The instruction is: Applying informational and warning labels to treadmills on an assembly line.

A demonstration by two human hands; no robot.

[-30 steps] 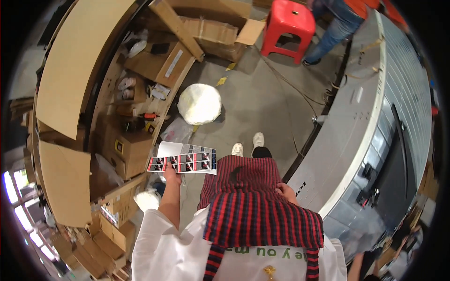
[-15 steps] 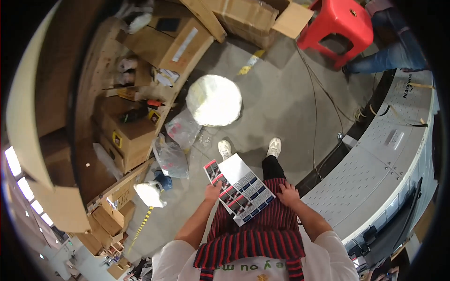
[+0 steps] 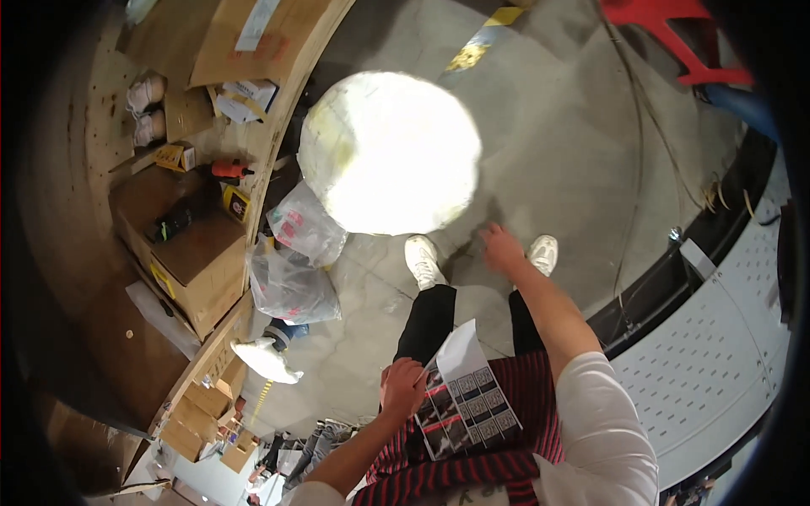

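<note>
The left hand (image 3: 403,386) grips with closed fingers the left edge of a printed sheet (image 3: 467,396), a card with rows of small dark pictures and one white corner that stands up at the top. The sheet lies low in front of the person, over the red and black striped apron (image 3: 515,438), and it is just below the black trousers (image 3: 430,316). Half a second ago both hands held this sheet, one at each side; now the right hand (image 3: 501,246) has left it and is stretched forward, far above the sheet, near the white shoes (image 3: 422,260) on the grey floor (image 3: 548,126). The fingers of the right hand look loosely spread and hold nothing, although the hand is a little blurred. The view has also dropped since then, so the big round white object (image 3: 390,152) now looks larger and sits well above the sheet. To the upper left of the sheet lie clear plastic bags (image 3: 291,270), and further left are cardboard boxes (image 3: 190,253). To the right of the sheet runs a white perforated metal panel (image 3: 717,354).
</note>
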